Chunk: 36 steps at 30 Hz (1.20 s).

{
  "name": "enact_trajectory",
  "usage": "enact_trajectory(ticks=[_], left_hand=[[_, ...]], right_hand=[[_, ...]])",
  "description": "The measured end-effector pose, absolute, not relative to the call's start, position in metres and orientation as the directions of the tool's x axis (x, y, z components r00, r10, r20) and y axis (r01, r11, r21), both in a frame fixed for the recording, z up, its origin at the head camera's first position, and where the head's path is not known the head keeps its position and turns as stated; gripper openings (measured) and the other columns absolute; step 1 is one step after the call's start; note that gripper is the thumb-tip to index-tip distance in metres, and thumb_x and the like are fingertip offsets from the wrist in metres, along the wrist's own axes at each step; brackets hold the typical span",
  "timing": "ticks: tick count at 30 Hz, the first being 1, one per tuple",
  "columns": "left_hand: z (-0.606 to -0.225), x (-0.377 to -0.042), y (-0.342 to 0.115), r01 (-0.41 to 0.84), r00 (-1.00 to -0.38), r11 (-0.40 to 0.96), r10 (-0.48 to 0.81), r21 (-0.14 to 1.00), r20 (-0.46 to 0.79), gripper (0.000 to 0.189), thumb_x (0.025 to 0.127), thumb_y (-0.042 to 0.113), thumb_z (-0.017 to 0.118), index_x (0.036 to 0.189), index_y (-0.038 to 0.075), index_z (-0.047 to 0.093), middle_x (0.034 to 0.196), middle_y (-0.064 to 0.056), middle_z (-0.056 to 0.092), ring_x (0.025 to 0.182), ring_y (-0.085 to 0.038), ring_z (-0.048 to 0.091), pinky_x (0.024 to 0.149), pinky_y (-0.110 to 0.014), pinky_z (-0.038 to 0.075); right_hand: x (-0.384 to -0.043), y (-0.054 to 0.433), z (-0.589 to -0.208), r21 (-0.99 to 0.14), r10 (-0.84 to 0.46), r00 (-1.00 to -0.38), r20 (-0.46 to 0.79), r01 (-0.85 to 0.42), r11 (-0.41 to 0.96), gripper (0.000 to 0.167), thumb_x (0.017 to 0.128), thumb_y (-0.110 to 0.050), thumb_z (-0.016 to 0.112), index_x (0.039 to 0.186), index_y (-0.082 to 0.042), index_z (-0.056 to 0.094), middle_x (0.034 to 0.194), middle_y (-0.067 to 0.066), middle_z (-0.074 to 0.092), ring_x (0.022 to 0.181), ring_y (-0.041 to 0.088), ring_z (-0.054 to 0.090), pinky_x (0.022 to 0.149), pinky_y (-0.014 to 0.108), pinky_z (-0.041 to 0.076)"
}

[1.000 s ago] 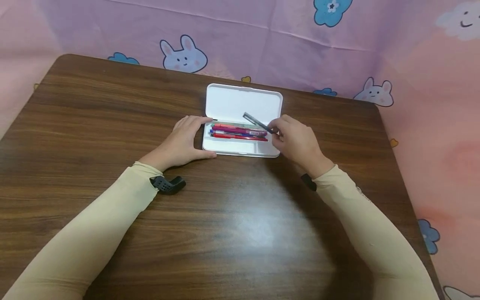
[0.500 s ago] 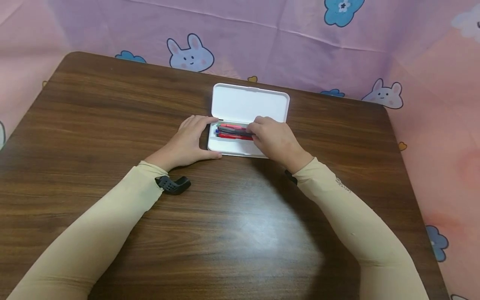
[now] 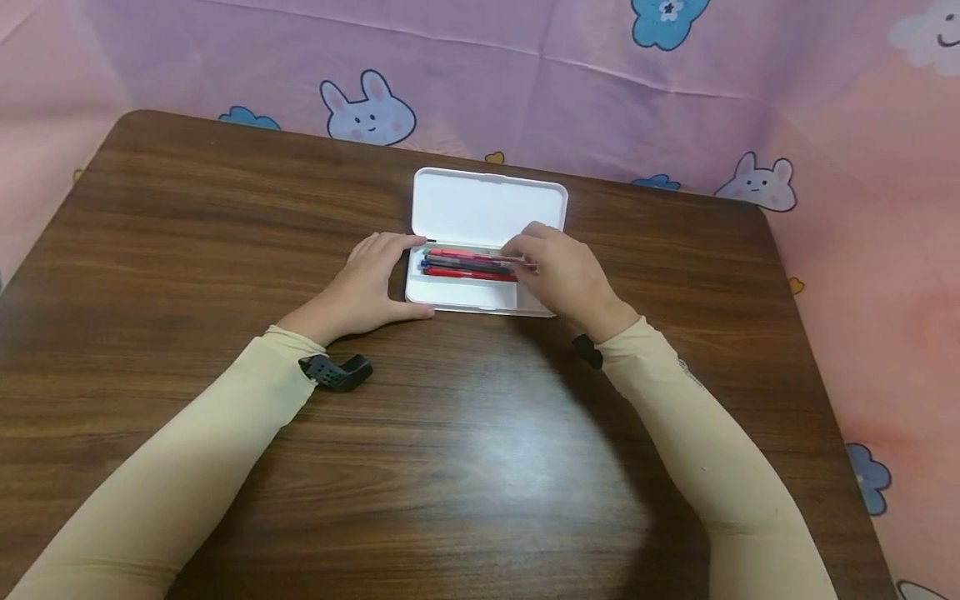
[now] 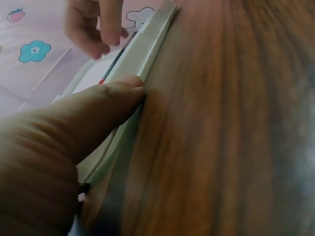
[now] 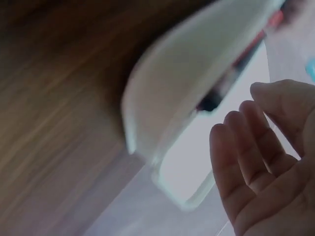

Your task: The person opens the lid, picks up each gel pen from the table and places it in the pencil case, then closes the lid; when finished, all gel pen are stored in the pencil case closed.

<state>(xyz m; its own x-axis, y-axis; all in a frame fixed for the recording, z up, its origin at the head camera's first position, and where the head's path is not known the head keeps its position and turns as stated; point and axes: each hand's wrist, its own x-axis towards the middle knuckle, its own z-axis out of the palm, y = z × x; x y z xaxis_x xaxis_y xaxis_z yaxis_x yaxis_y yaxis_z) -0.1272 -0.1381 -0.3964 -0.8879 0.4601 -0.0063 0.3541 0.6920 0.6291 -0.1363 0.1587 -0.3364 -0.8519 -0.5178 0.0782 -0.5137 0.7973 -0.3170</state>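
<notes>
A white pencil case lies with its lid raised at the back. Several pens rest in its tray, among them a coral one, a dark grey one and a red one. My left hand holds the case's left end, thumb on the front wall and forefinger by the hinge side. Over the right ends of the pens is my right hand, hiding them and part of the case. In the right wrist view its fingers are loosely bent with nothing between them.
The brown wood-grain table spreads around the case. A pink and purple cloth printed with rabbits hangs behind and at the sides. Dark straps sit at both wrists, over pale sleeves.
My right hand has carried the dark grey pen leftward, laid it among the others in the tray and let it go. The left hand keeps its place on the case.
</notes>
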Motion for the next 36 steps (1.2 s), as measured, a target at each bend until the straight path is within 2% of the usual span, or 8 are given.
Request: enact_trajectory(ticks=[4,8,12,15,17,21,32,36], left_hand=[[-0.396,-0.127,-0.143,0.351,-0.882,0.695,0.470,0.627,-0.026,0.110,0.079,0.058,0.085,0.161,0.010,0.030,0.161,-0.015,0.037,0.151,-0.035,0.028,0.127,-0.057,0.015],[-0.388,-0.127,-0.149,0.299,-0.904,0.677,0.426,0.672,-0.027,0.103,0.086,0.058,0.077,0.162,0.012,0.026,0.158,-0.014,0.042,0.148,-0.033,0.036,0.121,-0.059,0.031],[-0.374,-0.124,-0.152,0.156,-0.951,0.583,0.308,0.797,-0.038,0.075,0.101,0.044,0.063,0.159,0.011,0.030,0.150,-0.013,0.051,0.132,-0.030,0.054,0.106,-0.052,0.050],[-0.366,-0.124,-0.151,0.012,-0.955,0.450,0.269,0.893,-0.123,0.068,0.107,0.039,0.053,0.162,0.011,0.024,0.148,-0.016,0.052,0.124,-0.031,0.060,0.090,-0.041,0.061],[-0.362,-0.125,-0.151,-0.080,-0.937,0.361,0.290,0.929,-0.193,0.070,0.109,0.039,0.049,0.165,0.011,0.016,0.150,-0.020,0.048,0.126,-0.033,0.058,0.082,-0.036,0.064],[-0.358,-0.130,-0.149,-0.206,-0.890,0.245,0.355,0.947,-0.285,0.074,0.110,0.040,0.044,0.167,0.012,0.005,0.157,-0.022,0.038,0.137,-0.036,0.049,0.084,-0.036,0.064],[-0.347,-0.131,-0.141,-0.265,-0.857,0.240,0.386,0.934,-0.342,0.078,0.105,0.063,0.038,0.158,0.008,0.022,0.152,-0.023,0.034,0.137,-0.039,0.043,0.089,-0.045,0.062],[-0.350,-0.129,-0.134,-0.204,-0.875,0.342,0.356,0.917,-0.328,0.066,0.104,0.051,0.055,0.144,0.002,0.035,0.146,-0.023,0.043,0.132,-0.038,0.052,0.093,-0.047,0.061]], right_hand=[[-0.137,0.183,-0.339,-0.562,-0.347,-0.933,0.099,-0.340,0.754,0.019,0.097,-0.008,0.071,0.115,-0.005,0.074,0.108,0.010,0.069,0.098,0.023,0.066,0.088,0.039,0.059],[-0.138,0.204,-0.343,-0.771,-0.146,-0.989,-0.039,-0.063,0.634,0.025,0.100,-0.014,0.068,0.123,-0.004,0.068,0.113,0.012,0.067,0.097,0.026,0.065,0.083,0.036,0.061],[-0.141,0.212,-0.345,-0.850,-0.122,-0.962,-0.246,0.153,0.505,0.038,0.104,-0.016,0.061,0.139,-0.003,0.053,0.121,0.015,0.060,0.100,0.028,0.062,0.082,0.039,0.064],[-0.143,0.213,-0.349,-0.859,-0.173,-0.925,-0.338,0.228,0.458,0.048,0.104,-0.011,0.059,0.149,-0.002,0.043,0.125,0.018,0.057,0.103,0.028,0.060,0.085,0.041,0.064],[-0.144,0.213,-0.352,-0.858,-0.207,-0.907,-0.366,0.243,0.452,0.054,0.103,-0.007,0.059,0.153,-0.002,0.039,0.127,0.019,0.055,0.105,0.027,0.060,0.086,0.040,0.063],[-0.146,0.215,-0.359,-0.870,-0.255,-0.899,-0.357,0.220,0.440,0.063,0.099,0.000,0.063,0.156,-0.003,0.036,0.128,0.021,0.053,0.106,0.027,0.060,0.083,0.035,0.063],[-0.140,0.221,-0.360,-0.862,-0.274,-0.917,-0.291,0.127,0.490,0.055,0.098,0.004,0.064,0.146,-0.004,0.038,0.132,0.021,0.053,0.112,0.032,0.059,0.090,0.042,0.061],[-0.137,0.233,-0.349,-0.849,-0.374,-0.882,-0.286,0.052,0.526,0.039,0.102,0.003,0.055,0.140,0.001,0.047,0.139,0.020,0.055,0.124,0.034,0.060,0.102,0.044,0.056]])
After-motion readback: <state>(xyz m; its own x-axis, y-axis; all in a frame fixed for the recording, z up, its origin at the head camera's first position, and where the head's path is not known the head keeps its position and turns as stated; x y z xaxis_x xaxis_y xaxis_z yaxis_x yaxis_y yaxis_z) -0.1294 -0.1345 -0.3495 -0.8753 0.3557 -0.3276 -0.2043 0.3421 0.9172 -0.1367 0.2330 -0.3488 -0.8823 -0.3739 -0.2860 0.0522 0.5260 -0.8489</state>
